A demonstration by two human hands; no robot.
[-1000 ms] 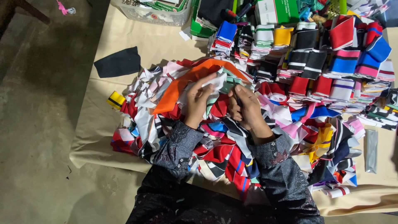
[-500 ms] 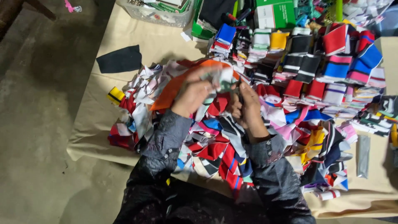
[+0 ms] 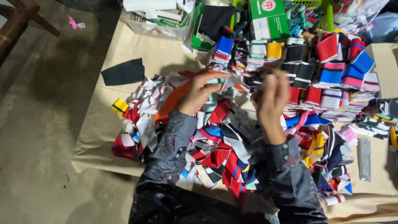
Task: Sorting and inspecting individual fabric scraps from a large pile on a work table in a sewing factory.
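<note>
My left hand [image 3: 203, 89] is raised over a big heap of mixed fabric strips [image 3: 224, 153] and pinches a pale white and teal strip [image 3: 222, 80]. My right hand [image 3: 271, 97] is blurred, held up a short way to the right with its fingers closed on what looks like the strip's other end. Under my left wrist lies an orange piece of fabric [image 3: 172, 101]. Both forearms are in dark patterned sleeves.
Folded striped fabric stacks [image 3: 331, 74] fill the back right. A green box [image 3: 268, 16] and a clear plastic bin [image 3: 157, 18] stand at the back. A black fabric piece [image 3: 123, 72] and a yellow-black piece [image 3: 119, 107] lie on the beige sheet [image 3: 95, 141]. A wooden leg [image 3: 20, 25] is far left.
My hands, close together over the heap, have lifted and moved apart, the right one going right. The pale piece now stretches between them. The camera has moved closer.
</note>
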